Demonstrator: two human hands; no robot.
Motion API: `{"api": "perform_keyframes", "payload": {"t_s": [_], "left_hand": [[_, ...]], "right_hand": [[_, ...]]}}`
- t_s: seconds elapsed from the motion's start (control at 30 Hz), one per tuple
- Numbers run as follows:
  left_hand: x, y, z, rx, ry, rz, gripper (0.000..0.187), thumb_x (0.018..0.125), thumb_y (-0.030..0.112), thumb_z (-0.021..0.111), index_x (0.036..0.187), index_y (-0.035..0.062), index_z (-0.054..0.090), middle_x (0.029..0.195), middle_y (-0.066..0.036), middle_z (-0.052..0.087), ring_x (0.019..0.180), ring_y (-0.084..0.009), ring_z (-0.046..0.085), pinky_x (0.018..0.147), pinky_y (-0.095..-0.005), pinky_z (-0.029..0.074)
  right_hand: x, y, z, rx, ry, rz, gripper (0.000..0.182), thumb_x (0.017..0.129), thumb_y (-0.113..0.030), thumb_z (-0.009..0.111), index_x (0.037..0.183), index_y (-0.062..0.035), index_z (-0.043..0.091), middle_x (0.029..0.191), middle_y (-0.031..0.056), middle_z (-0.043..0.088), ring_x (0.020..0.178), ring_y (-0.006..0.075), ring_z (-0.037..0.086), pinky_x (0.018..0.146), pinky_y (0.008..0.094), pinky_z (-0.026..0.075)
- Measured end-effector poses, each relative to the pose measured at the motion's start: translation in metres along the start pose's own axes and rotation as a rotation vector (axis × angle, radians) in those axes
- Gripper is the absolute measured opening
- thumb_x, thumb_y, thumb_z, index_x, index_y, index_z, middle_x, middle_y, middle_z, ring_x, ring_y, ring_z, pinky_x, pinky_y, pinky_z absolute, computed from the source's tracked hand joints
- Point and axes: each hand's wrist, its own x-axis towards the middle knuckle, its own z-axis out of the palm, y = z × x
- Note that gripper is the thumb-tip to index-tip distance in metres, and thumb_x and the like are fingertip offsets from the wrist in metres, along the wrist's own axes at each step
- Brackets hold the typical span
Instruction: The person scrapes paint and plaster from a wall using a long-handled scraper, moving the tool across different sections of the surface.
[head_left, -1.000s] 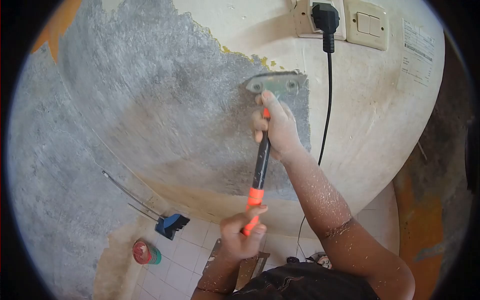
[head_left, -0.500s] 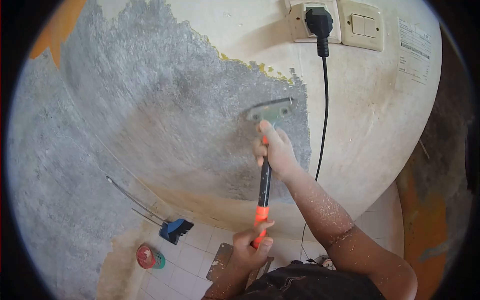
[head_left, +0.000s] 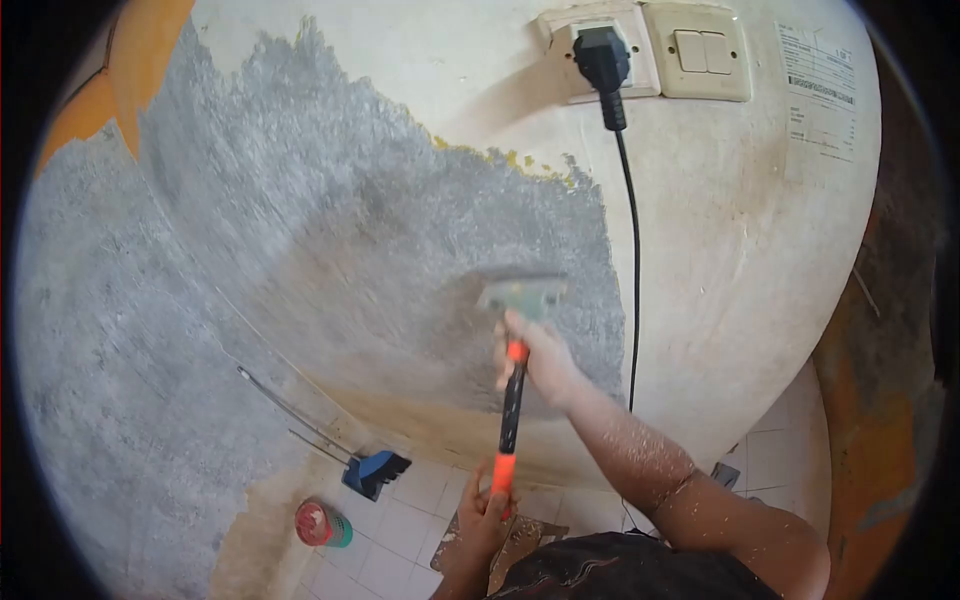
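Note:
A long-handled wall scraper [head_left: 511, 400] with an orange and black handle is held in both hands. Its wide blade head, blurred by motion, is over the bare grey patch of the wall [head_left: 400, 230]. My right hand [head_left: 538, 358] is wrapped round the upper handle, just below the head. Lower down, my left hand [head_left: 484, 515] grips the orange end of the handle. Pale flakes speckle my right forearm. Ragged cream paint with a yellowish edge [head_left: 500, 158] borders the grey patch above.
A black plug [head_left: 602, 62] sits in the wall socket, its cord [head_left: 634, 260] hanging right of the scraper. Beside it is a light switch [head_left: 702, 52]. On the tiled floor are a blue broom and dustpan [head_left: 375, 473] and a red and green bin [head_left: 322, 524].
The scraper head has moved down the wall and slightly left, with both hands still on the handle. The whole view has shifted a little.

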Motion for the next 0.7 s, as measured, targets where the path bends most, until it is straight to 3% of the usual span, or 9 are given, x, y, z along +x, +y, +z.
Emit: {"api": "perform_keyframes", "payload": {"t_s": [0.17,0.23,0.27,0.33,0.37,0.4,0.43,0.57,0.7], "left_hand": [[-0.01,-0.016,-0.025,0.093,0.0,-0.089,0.05,0.083,0.032,0.062,0.116,-0.0003,0.043,0.076,-0.008,0.057,0.063,-0.0105,0.052,0.056,-0.0239,0.042],[0.002,0.001,-0.016,0.165,-0.039,0.026,0.041,0.085,0.018,0.06,0.116,-0.0014,0.042,0.082,-0.008,0.06,0.07,-0.0123,0.056,0.06,-0.0237,0.045],[0.008,0.006,-0.008,0.173,-0.031,0.017,0.041,0.085,0.018,0.06,0.116,-0.0014,0.042,0.082,-0.008,0.06,0.07,-0.0123,0.056,0.06,-0.0237,0.045],[0.02,0.013,0.015,0.178,0.025,0.306,0.047,0.082,0.02,0.064,0.116,-0.0002,0.04,0.08,-0.009,0.059,0.066,-0.0115,0.055,0.058,-0.0236,0.044],[0.025,0.017,0.029,0.179,0.027,0.301,0.047,0.082,0.02,0.064,0.116,-0.0002,0.04,0.08,-0.009,0.059,0.066,-0.0115,0.055,0.058,-0.0236,0.044],[0.028,0.022,0.044,0.163,0.078,0.362,0.055,0.078,0.03,0.066,0.117,0.0015,0.038,0.075,-0.008,0.057,0.059,-0.011,0.051,0.051,-0.0226,0.04],[0.031,0.022,0.053,0.146,0.132,0.425,0.064,0.075,0.039,0.068,0.117,0.0032,0.037,0.07,-0.006,0.055,0.052,-0.0105,0.048,0.044,-0.0216,0.036],[0.04,0.011,0.064,0.109,0.109,0.515,0.069,0.075,0.04,0.068,0.12,0.0031,0.032,0.062,-0.006,0.052,0.047,-0.0096,0.045,0.042,-0.0212,0.034],[0.043,0.013,0.062,0.034,0.089,0.353,0.063,0.076,0.041,0.066,0.114,-0.0045,0.043,0.054,-0.003,0.047,0.039,-0.0083,0.038,0.038,-0.0212,0.028]], "right_hand": [[-0.009,0.01,0.003,0.12,-0.175,0.019,0.03,0.091,-0.034,0.048,0.088,-0.0044,0.052,0.058,0.0029,0.05,0.05,0.012,0.05,0.048,0.0261,0.044],[-0.002,-0.004,0.004,0.088,-0.123,-0.152,0.031,0.091,-0.033,0.046,0.089,-0.0024,0.052,0.059,0.0056,0.052,0.052,0.0162,0.052,0.051,0.0278,0.043],[0.002,-0.014,0.001,0.095,-0.058,-0.129,0.03,0.091,-0.033,0.047,0.089,-0.0033,0.053,0.06,0.0043,0.051,0.051,0.0153,0.052,0.049,0.0257,0.042],[0.013,-0.032,-0.003,0.146,-0.076,-0.173,0.029,0.091,-0.032,0.047,0.089,-0.0035,0.053,0.06,0.0038,0.051,0.05,0.0145,0.051,0.047,0.0248,0.041],[0.016,-0.039,-0.006,0.183,-0.098,-0.227,0.029,0.091,-0.032,0.047,0.089,-0.0037,0.053,0.06,0.0032,0.051,0.049,0.0137,0.051,0.046,0.0239,0.04],[0.018,-0.046,-0.007,0.183,-0.098,-0.225,0.029,0.091,-0.032,0.047,0.089,-0.0037,0.053,0.06,0.0032,0.051,0.049,0.0137,0.051,0.046,0.0239,0.04],[0.02,-0.052,-0.007,0.19,-0.096,-0.202,0.029,0.091,-0.033,0.047,0.09,-0.004,0.053,0.061,0.0029,0.051,0.049,0.013,0.05,0.045,0.0237,0.04],[0.029,-0.055,-0.005,0.309,-0.17,-0.064,0.029,0.091,-0.035,0.047,0.094,-0.0065,0.051,0.063,0.0012,0.05,0.047,0.0118,0.047,0.045,0.0235,0.039],[0.044,-0.049,-0.013,0.588,-0.39,0.07,0.03,0.092,-0.038,0.044,0.1,-0.0089,0.049,0.063,-0.0015,0.046,0.045,0.0099,0.042,0.043,0.0224,0.035]]}}
